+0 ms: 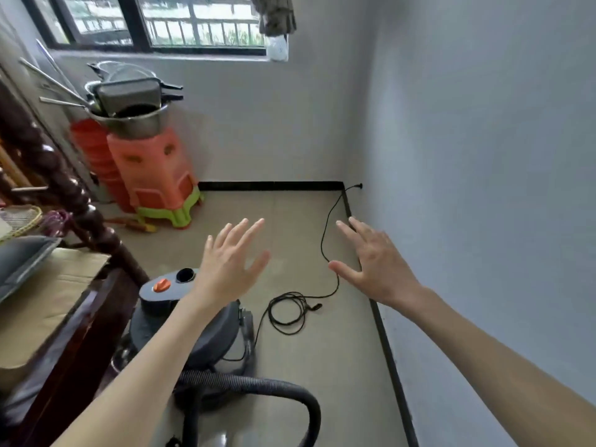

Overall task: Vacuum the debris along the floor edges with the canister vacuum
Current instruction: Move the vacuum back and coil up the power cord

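Observation:
A grey canister vacuum with an orange knob stands on the beige tiled floor at lower left. Its ribbed black hose curls toward the bottom edge. The black power cord runs from a wall socket in the far right corner and lies coiled beside the canister. My left hand hovers above the canister with fingers spread, holding nothing. My right hand is held out over the floor near the right wall, fingers spread and empty. The black skirting lines the floor edge.
Stacked orange and green plastic stools carrying metal pots stand by the far wall under a window. A dark wooden bed frame with cardboard and a cushion fills the left side. Open floor lies between the vacuum and the right wall.

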